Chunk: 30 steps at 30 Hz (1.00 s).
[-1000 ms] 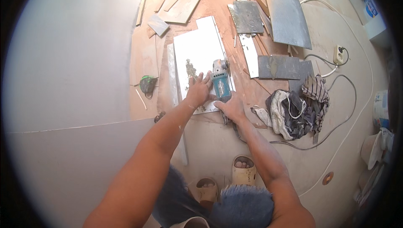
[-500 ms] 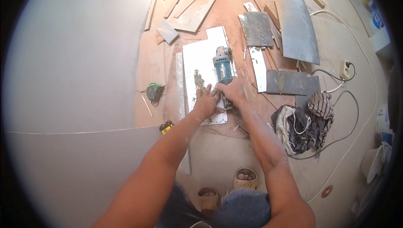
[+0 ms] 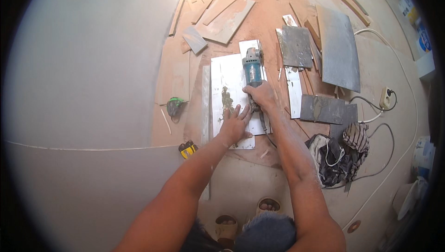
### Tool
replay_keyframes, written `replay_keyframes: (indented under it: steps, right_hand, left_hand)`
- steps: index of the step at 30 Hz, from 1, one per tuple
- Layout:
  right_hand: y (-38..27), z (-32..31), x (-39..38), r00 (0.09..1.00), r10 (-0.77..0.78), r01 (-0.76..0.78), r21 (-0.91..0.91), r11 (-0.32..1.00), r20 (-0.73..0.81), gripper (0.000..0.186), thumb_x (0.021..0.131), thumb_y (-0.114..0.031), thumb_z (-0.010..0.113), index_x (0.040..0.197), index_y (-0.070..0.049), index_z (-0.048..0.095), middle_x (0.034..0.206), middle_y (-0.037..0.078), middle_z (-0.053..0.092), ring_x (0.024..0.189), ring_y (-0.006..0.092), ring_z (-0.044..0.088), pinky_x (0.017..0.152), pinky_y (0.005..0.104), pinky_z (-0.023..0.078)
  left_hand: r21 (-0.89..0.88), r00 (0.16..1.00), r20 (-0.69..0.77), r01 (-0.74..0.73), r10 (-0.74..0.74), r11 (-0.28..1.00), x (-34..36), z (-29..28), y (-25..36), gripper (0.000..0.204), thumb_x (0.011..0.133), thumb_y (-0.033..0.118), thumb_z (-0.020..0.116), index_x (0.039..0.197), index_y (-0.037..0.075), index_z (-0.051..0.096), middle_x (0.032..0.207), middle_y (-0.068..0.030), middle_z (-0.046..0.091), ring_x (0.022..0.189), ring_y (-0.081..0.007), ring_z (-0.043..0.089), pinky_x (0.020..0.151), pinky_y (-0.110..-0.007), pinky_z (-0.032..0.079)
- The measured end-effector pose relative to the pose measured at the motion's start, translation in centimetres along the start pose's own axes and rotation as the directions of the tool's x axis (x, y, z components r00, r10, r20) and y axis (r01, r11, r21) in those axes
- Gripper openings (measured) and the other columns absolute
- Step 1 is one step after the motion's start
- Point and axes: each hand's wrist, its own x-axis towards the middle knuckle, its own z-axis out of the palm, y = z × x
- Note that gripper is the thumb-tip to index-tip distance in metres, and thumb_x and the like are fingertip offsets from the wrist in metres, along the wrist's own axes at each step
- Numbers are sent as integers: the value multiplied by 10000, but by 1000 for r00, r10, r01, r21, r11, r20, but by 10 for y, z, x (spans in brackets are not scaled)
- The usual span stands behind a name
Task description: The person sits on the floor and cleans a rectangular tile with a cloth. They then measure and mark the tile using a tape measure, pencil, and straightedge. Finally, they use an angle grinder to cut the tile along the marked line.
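Observation:
My right hand (image 3: 262,96) is wrapped round the rear body of a teal angle grinder (image 3: 253,72), whose grey head points away from me. The grinder sits over a narrow white tile strip (image 3: 262,124); its disc cannot be made out. Against the strip's left side lies a wider white tile (image 3: 226,73), marked with a greenish-brown smear. My left hand (image 3: 235,125) rests on the near part of that tile, fingers spread, fingertips close to the grinder's rear. A dark cord trails from the grinder toward my right forearm.
Grey tile pieces (image 3: 340,48) and cut strips lie at right, beside a cloth bundle (image 3: 331,152). Beyond it are a power socket (image 3: 385,98) and cables. Left are a metal straightedge (image 3: 206,99), a green-black tape measure (image 3: 174,107) and a yellow-black tool (image 3: 187,149). Tile offcuts (image 3: 227,22) lie farther off.
My right hand and the grinder have moved farther away from me along the white tiles, apart from my left hand, which stays on the tile. The whole view has shifted slightly.

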Motion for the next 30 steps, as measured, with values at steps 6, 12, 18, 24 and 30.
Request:
replay_keyframes:
  steps: [6,12,18,24,30]
  right_hand:
    - [13,10,40,990,-83,78,-44,996,-112,347,667,-254,819,832,36,723,748,125,705,659,215,661,620,353,509]
    - [-11,6,45,995,-53,49,-46,998,-88,369,660,-258,819,849,46,729,758,135,710,666,218,667,634,350,516]
    - [-24,5,58,993,-47,43,-39,998,-107,403,652,-266,824,869,59,727,799,157,717,712,234,684,657,354,525]
    - [-38,2,78,999,-9,5,-85,996,-41,568,621,-324,823,986,91,697,958,238,721,898,324,716,790,383,562]
    - [-46,1,89,999,-14,12,-79,997,-31,527,621,-326,819,965,61,721,935,218,728,876,313,719,780,373,565]
  left_hand:
    - [-18,1000,-10,0,0,1000,3,6,-1,959,787,490,755,1551,128,304,1653,-53,202,1504,-344,207,1173,-639,163]
    - [-25,1000,7,9,-9,1000,4,7,-2,955,787,482,758,1549,127,307,1656,-43,192,1509,-335,196,1175,-640,161]
    - [-42,999,-37,-23,22,999,3,6,-3,957,771,435,780,1526,71,319,1635,-111,229,1492,-381,214,1154,-649,207]
    - [-58,999,-44,-8,5,998,2,7,-3,951,760,464,783,1530,117,345,1647,-52,220,1499,-347,226,1157,-663,179]
    - [-86,999,-32,5,-7,996,1,4,1,949,756,454,788,1527,116,350,1645,-49,226,1498,-348,227,1151,-670,182]
